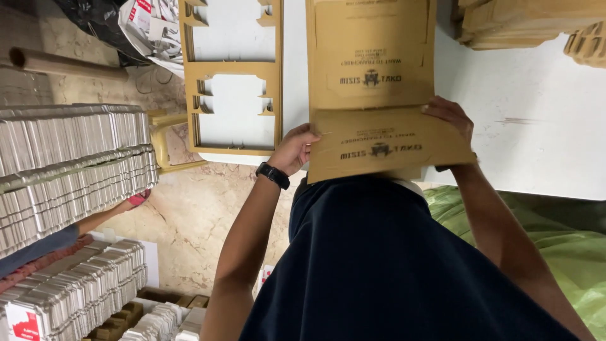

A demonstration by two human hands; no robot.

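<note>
White tabletop (543,120) ahead: we grip the brown cardboard sheet (385,148) at both ends, left hand (293,150), right hand (449,115), its long axis running left-right.

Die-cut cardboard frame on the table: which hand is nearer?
Left. The left hand grips the left edge of the folded brown carton sheet, just right of the die-cut cardboard frame. The right hand holds the sheet's far edge, farther away.

both hands (297,148) gripping brown card sheet (385,148) — white table (536,113)
</note>
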